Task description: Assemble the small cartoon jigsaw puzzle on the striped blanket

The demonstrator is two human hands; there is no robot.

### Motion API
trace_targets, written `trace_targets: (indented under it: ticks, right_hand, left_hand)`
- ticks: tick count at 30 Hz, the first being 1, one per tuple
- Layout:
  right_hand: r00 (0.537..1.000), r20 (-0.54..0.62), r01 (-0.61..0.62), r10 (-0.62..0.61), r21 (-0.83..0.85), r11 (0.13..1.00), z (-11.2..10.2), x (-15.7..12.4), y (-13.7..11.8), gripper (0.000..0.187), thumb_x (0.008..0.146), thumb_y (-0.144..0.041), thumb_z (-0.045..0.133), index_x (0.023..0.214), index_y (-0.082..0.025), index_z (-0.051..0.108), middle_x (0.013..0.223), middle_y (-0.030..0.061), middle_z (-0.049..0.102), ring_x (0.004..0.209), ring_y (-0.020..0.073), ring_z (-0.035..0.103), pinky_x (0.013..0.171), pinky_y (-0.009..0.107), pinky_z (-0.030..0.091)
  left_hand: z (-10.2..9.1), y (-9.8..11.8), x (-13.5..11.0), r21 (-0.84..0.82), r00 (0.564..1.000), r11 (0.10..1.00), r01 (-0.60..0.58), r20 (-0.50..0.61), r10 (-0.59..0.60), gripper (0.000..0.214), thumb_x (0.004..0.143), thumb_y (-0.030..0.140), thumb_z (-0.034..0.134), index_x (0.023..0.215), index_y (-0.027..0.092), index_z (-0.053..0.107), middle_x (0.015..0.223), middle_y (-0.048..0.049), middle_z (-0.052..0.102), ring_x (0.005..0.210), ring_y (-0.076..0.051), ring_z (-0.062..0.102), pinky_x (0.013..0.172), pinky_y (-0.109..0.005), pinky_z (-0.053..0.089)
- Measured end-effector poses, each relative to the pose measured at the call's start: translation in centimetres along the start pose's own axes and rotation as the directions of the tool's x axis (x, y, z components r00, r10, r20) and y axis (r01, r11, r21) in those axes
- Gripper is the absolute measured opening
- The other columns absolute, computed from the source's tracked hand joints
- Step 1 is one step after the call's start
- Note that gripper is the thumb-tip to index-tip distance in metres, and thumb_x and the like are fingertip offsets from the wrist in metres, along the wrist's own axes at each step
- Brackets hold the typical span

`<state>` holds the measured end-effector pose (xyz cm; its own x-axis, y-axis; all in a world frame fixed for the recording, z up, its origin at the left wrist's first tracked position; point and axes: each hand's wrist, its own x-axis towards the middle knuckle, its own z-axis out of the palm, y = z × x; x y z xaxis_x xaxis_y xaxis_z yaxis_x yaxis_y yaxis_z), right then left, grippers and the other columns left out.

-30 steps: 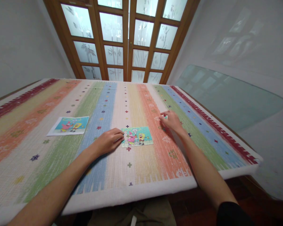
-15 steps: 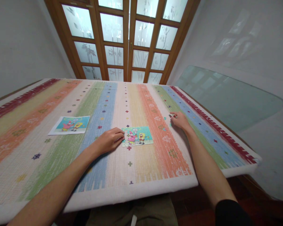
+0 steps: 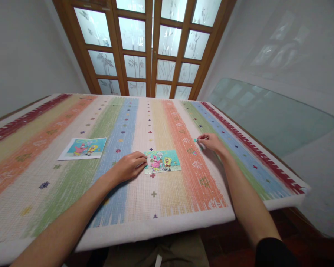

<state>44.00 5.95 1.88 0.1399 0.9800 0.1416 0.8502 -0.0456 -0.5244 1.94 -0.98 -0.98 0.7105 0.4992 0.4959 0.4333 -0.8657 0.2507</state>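
A mostly assembled jigsaw puzzle (image 3: 171,161) with cartoon figures on a teal ground lies flat on the striped tablecloth (image 3: 144,200). My left hand (image 3: 130,165) rests at its left edge, fingers curled together and touching it; the thumb is hidden. Cloth seems to show through near that edge. To the puzzle's right, my right hand (image 3: 210,142) pinches a small puzzle piece (image 3: 202,146), mostly covered by the fingers. Small teal pieces (image 3: 194,152) lie close by on the cloth. Left of my left hand is a printed picture card (image 3: 86,147) with similar figures.
The table stretches away toward wooden doors (image 3: 153,55) with frosted panes. A pale glass panel (image 3: 269,107) leans along the right wall. The table's front edge (image 3: 156,231) runs just above my lap.
My right hand has drawn its fingers together into a pinch and shifted slightly toward the left and nearer. The left hand and the puzzle stay in place.
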Motion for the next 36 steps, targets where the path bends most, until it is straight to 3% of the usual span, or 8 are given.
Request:
trace_targets:
  ticks: [6, 14, 22, 26, 32, 36]
  right_hand:
    - [0.987, 0.131, 0.026, -0.089, 0.417, 0.908, 0.8, -1.8, -4.1, 0.018, 0.076, -0.036, 0.074, 0.081, -0.019, 0.073, 0.084, 0.0094, 0.077, 0.076, 0.0222, 0.072, 0.073, 0.035, 0.057]
    - [0.912, 0.328, -0.007, -0.245, 0.61, 0.793, 3.2, -4.9, -9.1, 0.019, 0.079, -0.029, 0.075, 0.095, -0.019, 0.078, 0.087, 0.0104, 0.078, 0.08, 0.023, 0.072, 0.075, 0.038, 0.058]
    - [0.85, 0.381, 0.029, -0.363, 0.654, 0.756, 5.6, -7.1, -11.5, 0.01, 0.08, -0.026, 0.076, 0.086, -0.019, 0.079, 0.089, 0.009, 0.077, 0.079, 0.0201, 0.069, 0.075, 0.036, 0.055]
    - [0.854, 0.366, 0.08, -0.371, 0.611, 0.787, 6.7, -8.0, -12.1, 0.011, 0.081, -0.026, 0.073, 0.084, -0.017, 0.078, 0.081, 0.008, 0.076, 0.07, 0.0177, 0.066, 0.067, 0.033, 0.052]
    - [0.865, 0.279, 0.298, -0.417, 0.383, 0.874, 6.6, -8.3, -12.4, 0.013, 0.084, -0.018, 0.068, 0.083, -0.02, 0.08, 0.08, 0.0072, 0.076, 0.073, 0.0188, 0.065, 0.07, 0.033, 0.05]
    - [0.834, 0.23, 0.447, -0.502, 0.252, 0.858, 5.6, -7.9, -12.0, 0.009, 0.083, -0.017, 0.074, 0.086, -0.02, 0.081, 0.089, 0.0087, 0.073, 0.082, 0.0208, 0.063, 0.076, 0.035, 0.048]
  left_hand:
    - [-0.2, 0.2, 0.0, 0.003, 1.0, 1.0, 0.003, 0.008, -0.003, 0.024, 0.103, 0.021, 0.048, 0.094, 0.017, 0.07, 0.1, -0.0106, 0.073, 0.092, -0.02, 0.069, 0.083, -0.035, 0.059]
    - [-0.3, 0.2, 0.0, -0.007, 1.0, 1.0, 0.0, 0.007, 0.0, 0.023, 0.103, 0.021, 0.049, 0.096, 0.018, 0.07, 0.1, -0.0101, 0.073, 0.092, -0.02, 0.068, 0.083, -0.035, 0.059]
    - [-0.3, 0.1, 0.1, -0.014, 1.0, 1.0, 0.013, 0.025, -0.012, 0.024, 0.103, 0.021, 0.048, 0.096, 0.017, 0.071, 0.101, -0.0111, 0.073, 0.092, -0.02, 0.069, 0.084, -0.035, 0.059]
    - [-0.4, 0.3, 0.1, -0.015, 1.0, 1.0, 0.015, 0.021, -0.015, 0.025, 0.104, 0.022, 0.048, 0.096, 0.017, 0.071, 0.1, -0.0109, 0.072, 0.092, -0.02, 0.068, 0.083, -0.034, 0.058]
    - [-0.4, 0.3, 0.1, -0.022, 0.999, 1.0, 0.019, 0.027, -0.019, 0.025, 0.103, 0.021, 0.048, 0.097, 0.016, 0.072, 0.102, -0.0121, 0.073, 0.093, -0.021, 0.068, 0.084, -0.036, 0.059]
    - [-0.5, 0.3, 0.2, -0.027, 0.999, 0.999, 0.023, 0.027, -0.022, 0.024, 0.103, 0.022, 0.049, 0.097, 0.017, 0.072, 0.101, -0.0113, 0.073, 0.093, -0.021, 0.068, 0.084, -0.035, 0.059]
